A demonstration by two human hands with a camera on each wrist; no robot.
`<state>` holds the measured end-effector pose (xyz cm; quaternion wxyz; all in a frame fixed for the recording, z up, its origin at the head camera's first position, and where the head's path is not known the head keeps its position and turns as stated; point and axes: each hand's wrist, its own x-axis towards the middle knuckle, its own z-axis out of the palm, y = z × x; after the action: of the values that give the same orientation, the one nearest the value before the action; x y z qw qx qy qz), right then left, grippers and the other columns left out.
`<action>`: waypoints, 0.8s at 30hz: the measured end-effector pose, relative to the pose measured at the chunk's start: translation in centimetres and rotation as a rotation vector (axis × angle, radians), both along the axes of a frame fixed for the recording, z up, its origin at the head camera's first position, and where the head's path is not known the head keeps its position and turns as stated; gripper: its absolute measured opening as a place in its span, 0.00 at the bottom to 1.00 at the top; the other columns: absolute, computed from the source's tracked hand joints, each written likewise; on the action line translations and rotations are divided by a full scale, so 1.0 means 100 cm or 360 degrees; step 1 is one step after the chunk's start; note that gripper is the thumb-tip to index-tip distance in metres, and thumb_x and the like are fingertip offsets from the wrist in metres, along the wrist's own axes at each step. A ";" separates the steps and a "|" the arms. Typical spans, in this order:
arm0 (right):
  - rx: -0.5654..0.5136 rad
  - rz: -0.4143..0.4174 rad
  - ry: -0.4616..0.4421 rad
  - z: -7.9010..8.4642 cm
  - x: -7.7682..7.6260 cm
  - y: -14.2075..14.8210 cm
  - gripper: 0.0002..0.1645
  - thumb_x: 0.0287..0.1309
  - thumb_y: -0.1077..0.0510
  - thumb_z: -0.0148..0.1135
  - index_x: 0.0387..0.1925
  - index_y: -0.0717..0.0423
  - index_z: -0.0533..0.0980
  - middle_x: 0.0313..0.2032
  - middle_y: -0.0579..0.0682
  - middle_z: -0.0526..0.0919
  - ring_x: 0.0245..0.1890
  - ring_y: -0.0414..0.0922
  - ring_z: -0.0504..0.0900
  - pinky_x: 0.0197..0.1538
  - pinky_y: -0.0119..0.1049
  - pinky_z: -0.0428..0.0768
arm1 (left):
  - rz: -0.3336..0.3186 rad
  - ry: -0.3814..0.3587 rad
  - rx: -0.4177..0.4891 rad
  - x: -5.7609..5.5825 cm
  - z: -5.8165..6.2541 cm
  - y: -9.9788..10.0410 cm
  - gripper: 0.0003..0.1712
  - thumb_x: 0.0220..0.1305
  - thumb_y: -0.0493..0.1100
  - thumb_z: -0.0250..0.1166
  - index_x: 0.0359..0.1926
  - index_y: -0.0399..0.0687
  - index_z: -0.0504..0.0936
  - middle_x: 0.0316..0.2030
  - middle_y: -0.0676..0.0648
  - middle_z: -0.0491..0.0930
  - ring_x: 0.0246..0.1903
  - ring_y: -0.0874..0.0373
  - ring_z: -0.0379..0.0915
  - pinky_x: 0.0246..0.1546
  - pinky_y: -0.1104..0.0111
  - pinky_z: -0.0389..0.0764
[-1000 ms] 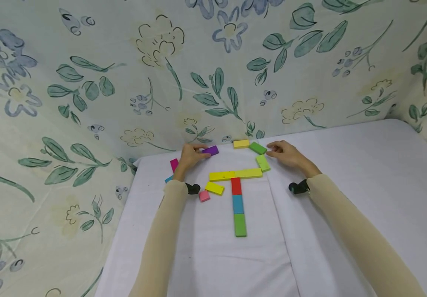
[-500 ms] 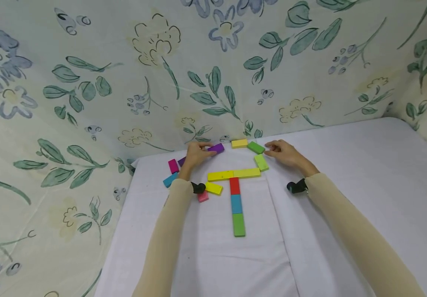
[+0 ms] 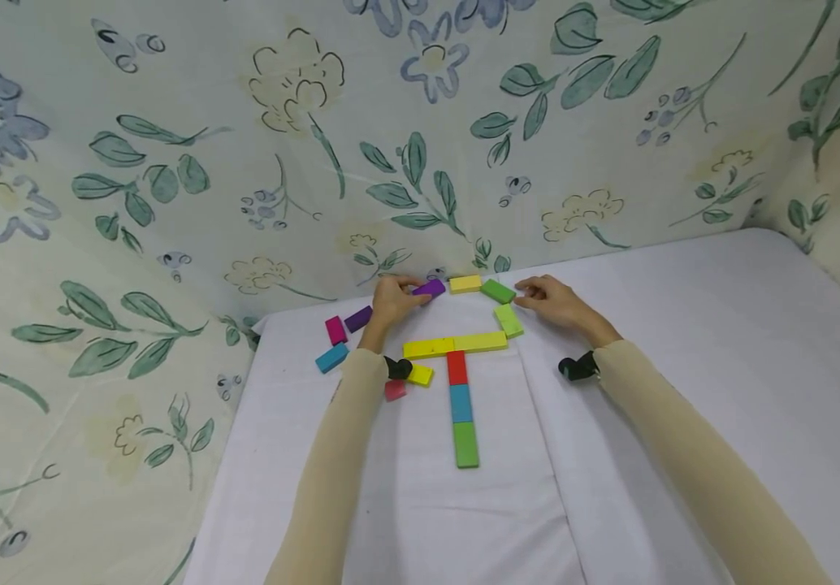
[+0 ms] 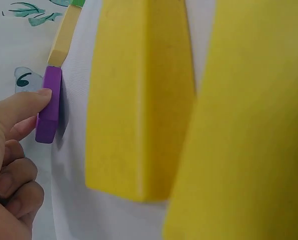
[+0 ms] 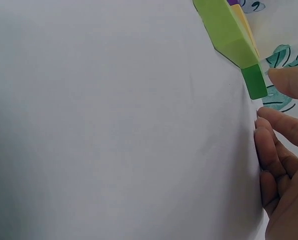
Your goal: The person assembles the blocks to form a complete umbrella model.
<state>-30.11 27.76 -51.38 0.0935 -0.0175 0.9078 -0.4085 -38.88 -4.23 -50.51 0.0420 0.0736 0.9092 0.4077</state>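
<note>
In the head view my left hand (image 3: 394, 302) pinches a purple block (image 3: 430, 288) between thumb and fingers at the far edge of the white table. Its right end sits close beside a pale yellow block (image 3: 465, 284); whether the two touch I cannot tell. The left wrist view shows the thumb on the side of the same purple block (image 4: 50, 107). My right hand (image 3: 557, 304) rests by the outer end of a green block (image 3: 498, 292). Its fingers are relaxed and hold nothing, and a small gap parts the thumb from the green block (image 5: 254, 82).
Below lie a light green block (image 3: 508, 321) and a yellow row (image 3: 480, 341) above a red (image 3: 457, 368), blue (image 3: 461, 403) and green column. At left are dark purple (image 3: 358, 319), magenta (image 3: 335, 330) and blue (image 3: 332, 358) blocks. A floral cloth (image 3: 420, 106) hangs behind.
My left hand has slid the purple block to the right, towards the pale yellow block. The dark purple block behind the wrist has come into sight. The right hand stays by the green block.
</note>
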 end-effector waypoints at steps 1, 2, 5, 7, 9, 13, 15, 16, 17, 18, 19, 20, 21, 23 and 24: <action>-0.0002 0.0003 -0.0001 0.000 -0.001 0.000 0.32 0.75 0.45 0.57 0.71 0.59 0.70 0.53 0.59 0.73 0.51 0.52 0.70 0.55 0.45 0.71 | 0.0008 0.0005 -0.0003 0.000 0.000 0.001 0.16 0.58 0.47 0.80 0.46 0.48 0.92 0.18 0.52 0.63 0.20 0.59 0.58 0.21 0.70 0.58; -0.0003 0.0006 -0.0004 0.000 -0.001 0.000 0.32 0.75 0.45 0.57 0.71 0.59 0.70 0.53 0.58 0.73 0.51 0.52 0.70 0.55 0.45 0.71 | 0.0017 0.0008 -0.0008 0.000 0.000 0.001 0.16 0.58 0.47 0.80 0.46 0.48 0.92 0.18 0.52 0.63 0.20 0.59 0.59 0.22 0.70 0.58; -0.0007 0.0015 -0.0011 0.000 -0.003 0.000 0.32 0.75 0.46 0.57 0.71 0.59 0.69 0.54 0.59 0.72 0.52 0.53 0.70 0.56 0.46 0.71 | 0.0035 0.0026 -0.0013 0.000 0.000 0.004 0.15 0.58 0.47 0.80 0.45 0.47 0.92 0.18 0.52 0.63 0.21 0.59 0.59 0.22 0.70 0.58; -0.0002 0.0013 -0.0015 0.000 -0.004 0.000 0.31 0.76 0.46 0.56 0.71 0.59 0.69 0.54 0.59 0.72 0.52 0.53 0.70 0.57 0.46 0.70 | 0.0045 0.0025 -0.0005 0.001 0.001 0.006 0.15 0.57 0.47 0.80 0.44 0.47 0.91 0.18 0.52 0.63 0.21 0.59 0.59 0.23 0.70 0.58; 0.0003 0.0010 -0.0016 0.000 -0.004 0.000 0.31 0.76 0.47 0.56 0.71 0.59 0.69 0.54 0.59 0.72 0.52 0.53 0.70 0.56 0.46 0.70 | 0.0054 0.0012 0.0002 0.001 0.002 0.008 0.16 0.57 0.47 0.80 0.44 0.47 0.91 0.18 0.52 0.62 0.21 0.59 0.59 0.22 0.70 0.58; 0.0010 0.0005 -0.0006 0.000 -0.004 0.000 0.31 0.76 0.47 0.56 0.71 0.59 0.69 0.54 0.59 0.72 0.52 0.53 0.70 0.56 0.46 0.70 | 0.0065 -0.0033 0.0030 0.001 0.003 0.011 0.17 0.56 0.47 0.81 0.45 0.47 0.91 0.17 0.53 0.62 0.19 0.59 0.57 0.21 0.70 0.57; 0.0009 0.0003 -0.0004 0.000 -0.004 0.001 0.31 0.76 0.47 0.56 0.71 0.59 0.69 0.54 0.59 0.72 0.52 0.53 0.70 0.56 0.46 0.70 | 0.0063 -0.0039 0.0038 0.001 0.003 0.013 0.17 0.56 0.47 0.81 0.44 0.47 0.91 0.16 0.53 0.62 0.19 0.60 0.57 0.21 0.70 0.58; 0.0009 0.0002 -0.0006 0.000 -0.004 0.001 0.31 0.76 0.47 0.56 0.71 0.59 0.69 0.54 0.59 0.72 0.52 0.53 0.70 0.56 0.46 0.70 | 0.0063 -0.0038 0.0042 0.001 0.002 0.013 0.16 0.56 0.47 0.81 0.44 0.47 0.91 0.16 0.53 0.62 0.18 0.60 0.57 0.20 0.70 0.58; 0.0006 0.0002 -0.0009 0.000 -0.004 0.001 0.31 0.76 0.47 0.56 0.71 0.59 0.69 0.54 0.59 0.72 0.52 0.53 0.70 0.56 0.46 0.70 | 0.0061 -0.0033 0.0043 0.001 0.002 0.013 0.16 0.55 0.47 0.81 0.44 0.47 0.91 0.16 0.53 0.62 0.18 0.60 0.56 0.20 0.70 0.58; 0.0005 0.0002 -0.0012 0.000 -0.004 0.001 0.31 0.76 0.47 0.56 0.71 0.59 0.69 0.54 0.59 0.72 0.52 0.53 0.70 0.56 0.46 0.70 | 0.0060 -0.0029 0.0046 0.001 0.002 0.013 0.16 0.55 0.46 0.81 0.44 0.46 0.91 0.16 0.53 0.62 0.18 0.60 0.56 0.20 0.70 0.58; 0.0001 0.0002 -0.0016 0.000 -0.004 0.000 0.31 0.76 0.47 0.56 0.72 0.59 0.69 0.54 0.59 0.72 0.52 0.53 0.70 0.56 0.46 0.70 | 0.0060 -0.0025 0.0049 0.001 0.002 0.014 0.16 0.55 0.46 0.81 0.44 0.46 0.91 0.16 0.53 0.62 0.18 0.60 0.56 0.21 0.70 0.58; 0.0000 0.0002 -0.0018 0.000 -0.004 0.000 0.31 0.76 0.46 0.56 0.72 0.59 0.69 0.54 0.59 0.72 0.52 0.53 0.70 0.56 0.46 0.70 | 0.0060 -0.0017 0.0047 0.001 0.001 0.014 0.16 0.56 0.45 0.81 0.43 0.46 0.91 0.16 0.53 0.62 0.18 0.60 0.56 0.21 0.70 0.58; -0.0001 0.0003 -0.0019 0.000 -0.004 0.000 0.31 0.76 0.46 0.56 0.72 0.59 0.69 0.54 0.59 0.72 0.52 0.53 0.70 0.56 0.46 0.70 | 0.0060 -0.0011 0.0053 0.001 0.001 0.014 0.16 0.56 0.45 0.81 0.43 0.46 0.90 0.16 0.52 0.62 0.18 0.59 0.56 0.21 0.69 0.58; -0.0002 0.0003 -0.0014 0.001 -0.004 0.000 0.31 0.76 0.46 0.56 0.71 0.59 0.69 0.54 0.59 0.72 0.52 0.53 0.70 0.56 0.46 0.70 | 0.0054 -0.0002 0.0066 0.002 0.001 0.014 0.16 0.56 0.44 0.81 0.44 0.45 0.90 0.16 0.52 0.62 0.19 0.59 0.56 0.21 0.69 0.58; -0.0002 0.0004 -0.0009 0.001 -0.004 0.000 0.31 0.76 0.46 0.56 0.71 0.59 0.69 0.54 0.59 0.72 0.52 0.53 0.70 0.56 0.46 0.70 | 0.0051 0.0003 0.0077 0.002 0.000 0.014 0.16 0.56 0.44 0.81 0.44 0.44 0.90 0.17 0.52 0.62 0.19 0.59 0.56 0.22 0.69 0.58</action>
<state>-30.52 27.72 -51.31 0.0966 -0.0174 0.9073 -0.4089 -38.64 -2.86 -50.47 0.0329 0.0604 0.9002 0.4301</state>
